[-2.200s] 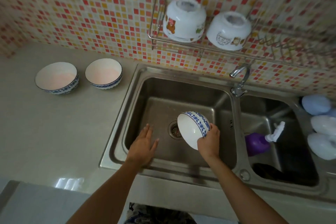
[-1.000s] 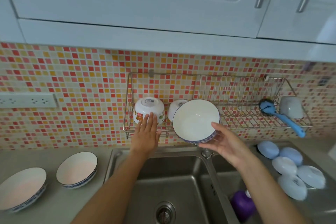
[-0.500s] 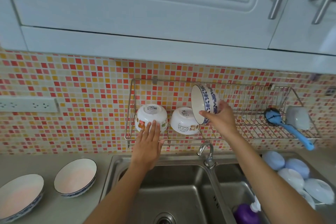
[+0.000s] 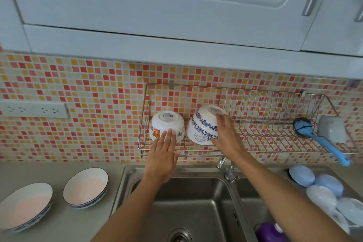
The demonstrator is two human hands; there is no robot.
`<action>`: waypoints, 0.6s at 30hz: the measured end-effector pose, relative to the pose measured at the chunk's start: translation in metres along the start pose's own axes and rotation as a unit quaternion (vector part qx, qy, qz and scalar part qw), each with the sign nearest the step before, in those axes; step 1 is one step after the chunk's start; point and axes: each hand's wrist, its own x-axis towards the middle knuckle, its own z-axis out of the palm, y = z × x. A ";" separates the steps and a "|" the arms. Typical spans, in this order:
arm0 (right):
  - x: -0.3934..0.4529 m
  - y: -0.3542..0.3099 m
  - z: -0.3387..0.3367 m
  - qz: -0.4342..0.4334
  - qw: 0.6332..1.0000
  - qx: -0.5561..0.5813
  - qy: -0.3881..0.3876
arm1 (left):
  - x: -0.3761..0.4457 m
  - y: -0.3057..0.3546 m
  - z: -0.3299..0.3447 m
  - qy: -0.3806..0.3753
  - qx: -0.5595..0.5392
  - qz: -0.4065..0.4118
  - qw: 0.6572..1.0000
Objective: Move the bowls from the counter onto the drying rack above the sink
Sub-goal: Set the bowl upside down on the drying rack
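Note:
My right hand (image 4: 225,135) grips a blue-patterned white bowl (image 4: 206,122), turned upside down and resting over another white bowl (image 4: 198,137) on the wire drying rack (image 4: 265,139). To its left, a white bowl with a bear picture (image 4: 166,125) sits upside down on the rack. The flat fingers of my left hand (image 4: 163,155) touch the front of that bowl. Two blue-rimmed bowls stand upright on the counter at the left: one (image 4: 85,187) close to the sink, another (image 4: 24,206) at the frame's edge.
A blue brush (image 4: 320,139) and a white cup (image 4: 332,128) lie at the rack's right end. Below are the steel double sink (image 4: 196,202), its tap (image 4: 225,167), a purple bottle (image 4: 271,232) and several pale blue and white dishes (image 4: 322,188). White cupboards hang overhead.
My right hand has turned the blue-patterned bowl from standing on edge to upside down and lowered it onto the second white bowl. My left hand stays at the bear bowl.

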 end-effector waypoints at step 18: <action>0.018 0.007 0.016 -0.043 0.992 -0.027 -0.115 | -0.001 -0.001 0.001 0.000 0.005 0.000 1.000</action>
